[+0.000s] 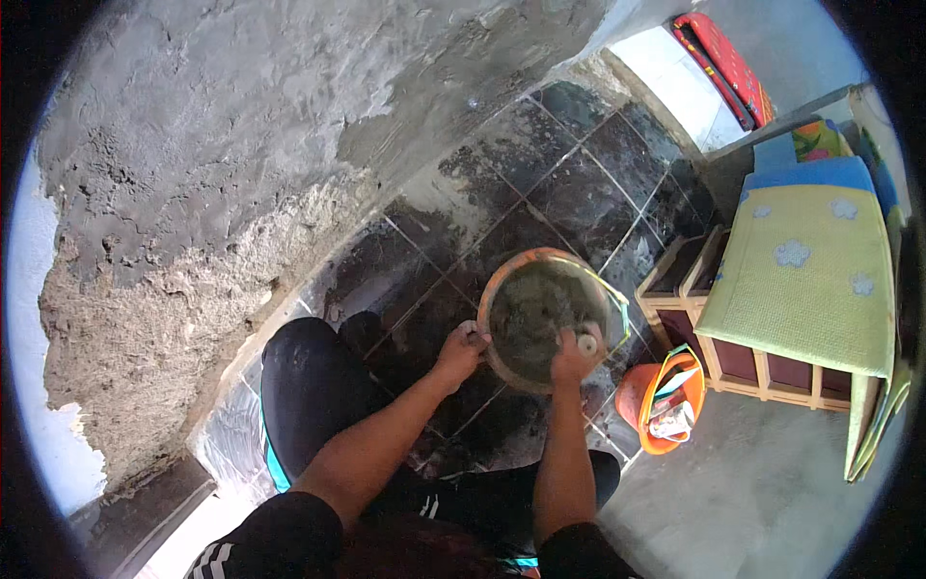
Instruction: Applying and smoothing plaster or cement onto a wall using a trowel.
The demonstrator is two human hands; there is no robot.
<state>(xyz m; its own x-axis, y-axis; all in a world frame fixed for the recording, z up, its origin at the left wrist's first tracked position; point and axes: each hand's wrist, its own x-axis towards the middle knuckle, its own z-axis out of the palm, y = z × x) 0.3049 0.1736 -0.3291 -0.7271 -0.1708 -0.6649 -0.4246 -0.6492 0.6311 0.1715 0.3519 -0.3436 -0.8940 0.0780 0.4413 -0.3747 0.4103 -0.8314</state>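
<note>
An orange bucket (pixel 494 289) stands on the dark tiles between my knees, with wet grey mortar (pixel 540 314) inside. My left hand (pixel 461 355) is closed on the bucket's near-left rim. Over the near-right part of the bucket, my right hand (pixel 576 359) is wrapped round a tool with a pale, round handle end (pixel 587 343). The tool's working end is hidden, so its kind does not show. A yellow-green bucket handle (pixel 617 294) rests along the right side of the rim.
A smaller orange bucket (pixel 632 396) with items inside stands to the right. Beyond it is a wooden rack (pixel 762 372) draped with a yellow-green cloth (pixel 772 251). A rough, partly plastered wall (pixel 212 212) rises at left. A red folded item (pixel 723 68) lies at the far right.
</note>
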